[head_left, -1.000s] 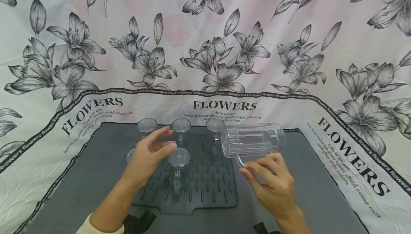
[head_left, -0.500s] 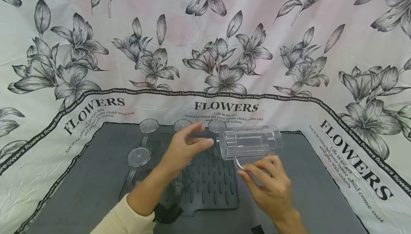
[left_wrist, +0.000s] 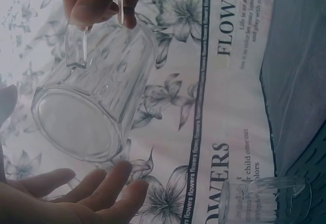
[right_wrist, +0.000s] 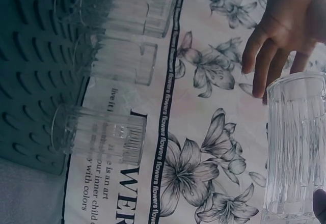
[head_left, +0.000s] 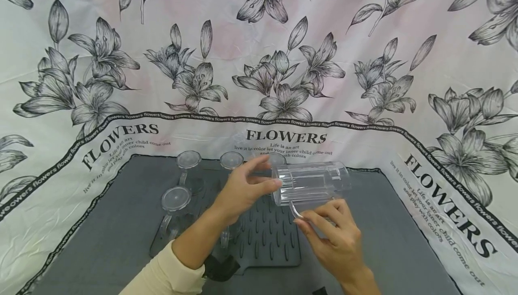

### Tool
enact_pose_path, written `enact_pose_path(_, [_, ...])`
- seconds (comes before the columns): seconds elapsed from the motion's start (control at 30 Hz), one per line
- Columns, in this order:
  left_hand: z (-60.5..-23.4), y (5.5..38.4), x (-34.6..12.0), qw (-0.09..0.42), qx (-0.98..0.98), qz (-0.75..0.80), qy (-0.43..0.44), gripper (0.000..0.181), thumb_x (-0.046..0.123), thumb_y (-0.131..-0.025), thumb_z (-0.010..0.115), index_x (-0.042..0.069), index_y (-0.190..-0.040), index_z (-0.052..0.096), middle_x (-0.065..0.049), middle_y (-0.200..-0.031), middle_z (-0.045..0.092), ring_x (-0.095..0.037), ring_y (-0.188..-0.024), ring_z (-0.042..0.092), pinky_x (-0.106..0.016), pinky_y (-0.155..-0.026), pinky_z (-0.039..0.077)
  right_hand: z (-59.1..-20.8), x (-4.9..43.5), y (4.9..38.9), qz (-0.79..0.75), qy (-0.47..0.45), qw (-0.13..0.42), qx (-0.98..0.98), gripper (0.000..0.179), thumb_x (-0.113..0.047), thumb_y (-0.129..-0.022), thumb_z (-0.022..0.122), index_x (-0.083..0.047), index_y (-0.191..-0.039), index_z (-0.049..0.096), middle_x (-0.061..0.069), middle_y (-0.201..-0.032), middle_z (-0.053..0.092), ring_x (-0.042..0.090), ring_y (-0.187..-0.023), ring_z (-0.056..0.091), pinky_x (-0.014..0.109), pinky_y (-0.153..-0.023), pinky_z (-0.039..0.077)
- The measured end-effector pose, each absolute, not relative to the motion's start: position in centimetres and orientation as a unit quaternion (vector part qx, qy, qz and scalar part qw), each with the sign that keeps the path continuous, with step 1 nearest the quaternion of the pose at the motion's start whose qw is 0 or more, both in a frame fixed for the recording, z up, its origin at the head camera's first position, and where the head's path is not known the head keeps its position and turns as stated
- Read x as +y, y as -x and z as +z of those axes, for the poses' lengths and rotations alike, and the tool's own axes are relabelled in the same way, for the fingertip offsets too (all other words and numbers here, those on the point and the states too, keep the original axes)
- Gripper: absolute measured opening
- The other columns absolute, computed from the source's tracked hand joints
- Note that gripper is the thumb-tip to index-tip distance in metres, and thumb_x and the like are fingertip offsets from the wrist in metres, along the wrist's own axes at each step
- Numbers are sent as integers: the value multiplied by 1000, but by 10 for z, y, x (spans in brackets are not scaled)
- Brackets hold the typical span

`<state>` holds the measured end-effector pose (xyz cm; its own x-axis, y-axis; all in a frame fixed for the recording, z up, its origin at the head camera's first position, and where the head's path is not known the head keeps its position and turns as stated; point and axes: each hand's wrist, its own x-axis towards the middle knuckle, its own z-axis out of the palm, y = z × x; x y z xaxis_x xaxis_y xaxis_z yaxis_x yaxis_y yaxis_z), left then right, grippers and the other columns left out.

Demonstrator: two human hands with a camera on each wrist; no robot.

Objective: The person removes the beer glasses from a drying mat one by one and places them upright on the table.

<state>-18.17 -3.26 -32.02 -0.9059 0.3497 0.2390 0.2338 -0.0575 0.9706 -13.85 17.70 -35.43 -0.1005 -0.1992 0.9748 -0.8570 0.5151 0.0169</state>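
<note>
My right hand [head_left: 333,239] pinches the handle of a clear glass mug [head_left: 313,182]. The mug lies sideways in the air, its flat base turned toward my left hand [head_left: 247,189]. Around that base my left fingers and thumb are spread; in the left wrist view the fingers [left_wrist: 102,188] sit just short of the glass. From the right wrist, the mug [right_wrist: 295,142] shows its ribbed wall, and the left hand [right_wrist: 288,25] stands by its end. Whether any left fingertip touches the base, I cannot tell.
Several clear mugs stand upside down on a dark ridged drying mat [head_left: 271,257], among them a back-left mug [head_left: 188,160] and a front-left mug [head_left: 176,198]. My left forearm partly hides another. Behind the grey table [head_left: 404,241] hangs a flower-printed cloth [head_left: 218,38].
My left hand has moved right, from over the mugs on the mat to the base of the held mug. The right hand and its mug have shifted slightly left and down.
</note>
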Motion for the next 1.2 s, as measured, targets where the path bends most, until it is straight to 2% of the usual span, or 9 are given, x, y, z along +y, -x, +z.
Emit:
enact_pose_path(0.3, [-325, 181, -31, 50, 680, 698, -220, 73, 27, -84, 77, 13, -147, 42, -14, -138, 45, -31, -114, 55, -43, -90, 49, -351, 171, 136, 302, -409, 548, -664, 30, -25, -92, 69, -3, -71, 71, 2, -68, 57, 21, -64, 42, 25, -55, 36])
enact_pose_path(0.5, [-330, 179, -30, 37, 681, 698, -218, 59, 21, -84, 77, 8, -137, 54, -15, -132, 49, -28, -105, 57, -42, -83, 52, -352, 170, 134, 305, -417, 542, -662, 28, -23, -92, 70, -3, -73, 72, 2, -70, 58, 22, -65, 43, 27, -58, 38])
enact_pose_path(0.6, [-331, 177, -29, 22, 682, 702, -203, 54, 20, -83, 77, 9, -132, 59, -12, -128, 51, -28, -103, 56, -41, -80, 52, -352, 170, 132, 305, -413, 538, -669, 27, -24, -92, 70, -2, -78, 73, 4, -72, 59, 24, -68, 45, 29, -61, 39])
enact_pose_path(0.77, [-334, 176, -26, 2, 671, 721, -175, 49, 16, -82, 78, 9, -127, 63, -13, -123, 53, -29, -99, 60, -40, -81, 51, -349, 168, 129, 342, -387, 563, -645, 29, -27, -88, 73, 2, -84, 73, 15, -79, 58, 29, -73, 49, 29, -69, 41])
enact_pose_path(0.9, [-337, 174, -26, -10, 662, 735, -146, 48, 15, -81, 79, 8, -126, 64, -14, -120, 53, -29, -101, 60, -42, -85, 50, -352, 174, 127, 427, -322, 577, -618, 36, -22, -86, 76, 12, -86, 65, 22, -82, 56, 25, -79, 52, 24, -76, 43])
enact_pose_path(1.03, [-339, 172, -25, -21, 654, 744, -133, 49, 16, -81, 79, 8, -127, 63, -14, -123, 52, -31, -106, 58, -44, -88, 48, -361, 186, 122, 503, -207, 508, -668, 29, -5, -85, 70, 18, -95, 55, 20, -89, 57, 18, -86, 52, 24, -78, 43])
enact_pose_path(1.1, [-340, 172, -25, -28, 649, 749, -129, 49, 16, -81, 79, 8, -127, 63, -13, -125, 52, -31, -107, 57, -44, -89, 48, -364, 190, 119, 520, -143, 452, -711, 25, -2, -85, 66, 14, -102, 55, 15, -92, 58, 15, -86, 52, 22, -76, 43])
enact_pose_path(1.2, [-342, 171, -24, -36, 637, 760, -125, 48, 14, -81, 78, 7, -127, 63, -14, -125, 51, -31, -108, 57, -44, -90, 48, -365, 191, 114, 516, -73, 368, -770, 20, -6, -89, 62, 4, -106, 58, 5, -93, 59, 13, -87, 53, 18, -74, 43])
